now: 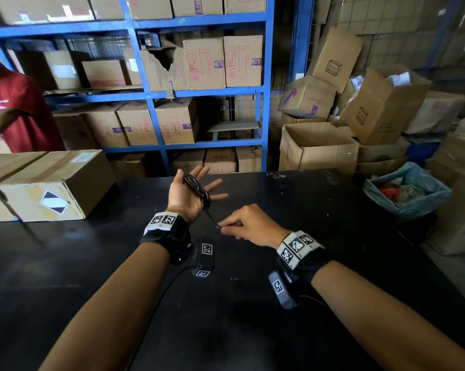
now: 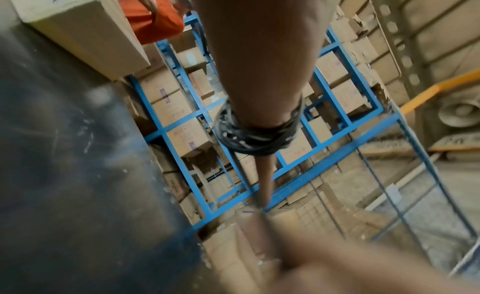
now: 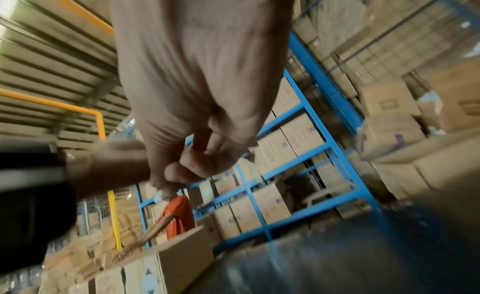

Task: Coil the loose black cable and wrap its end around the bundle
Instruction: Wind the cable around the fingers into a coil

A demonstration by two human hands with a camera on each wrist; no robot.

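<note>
The black cable (image 1: 196, 188) is coiled in several loops around the palm of my left hand (image 1: 191, 192), which is raised above the black table (image 1: 293, 199) with its fingers spread straight. In the left wrist view the coil (image 2: 255, 136) rings the hand. A short free end runs down and right from the coil to my right hand (image 1: 242, 224), which pinches that end (image 1: 215, 223) between thumb and forefinger just below the left wrist. In the right wrist view my right hand (image 3: 187, 171) has its fingers curled; the cable is not clear there.
Taped cardboard boxes (image 1: 46, 183) sit on the table's left side. Blue shelving (image 1: 156, 124) full of cartons stands behind. Open cartons (image 1: 317, 145) and a blue-lined bin (image 1: 405, 188) are at the right. A person in a red shirt (image 1: 14, 111) stands at the far left.
</note>
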